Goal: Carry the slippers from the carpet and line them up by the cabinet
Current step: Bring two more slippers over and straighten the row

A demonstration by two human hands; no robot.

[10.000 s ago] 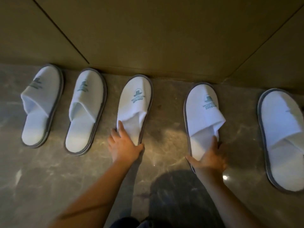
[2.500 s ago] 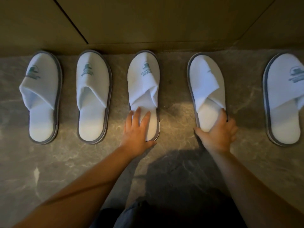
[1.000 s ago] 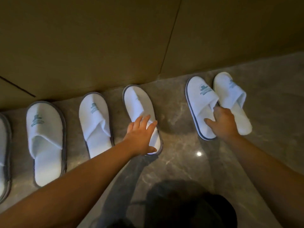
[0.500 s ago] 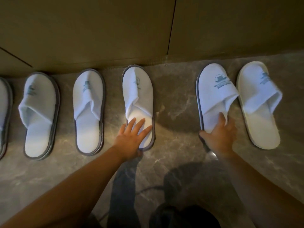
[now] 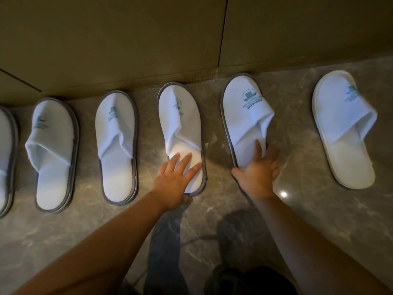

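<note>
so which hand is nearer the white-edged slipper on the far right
Right. The right hand grips the neighbouring slipper beside the white-edged slipper; the left hand rests one slipper further away.

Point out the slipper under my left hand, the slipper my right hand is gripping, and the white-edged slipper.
Slipper under left hand (image 5: 179, 116): head view, toe strap.
Slipper in right hand (image 5: 246, 111): head view, toe strap.
White-edged slipper (image 5: 348, 154): head view, insole.

Just one head cam, looking steeply down and forward from close above both arms; the floor (image 5: 63, 241) sits under the hands, the cabinet (image 5: 127, 39) just beyond the fingertips.
</note>
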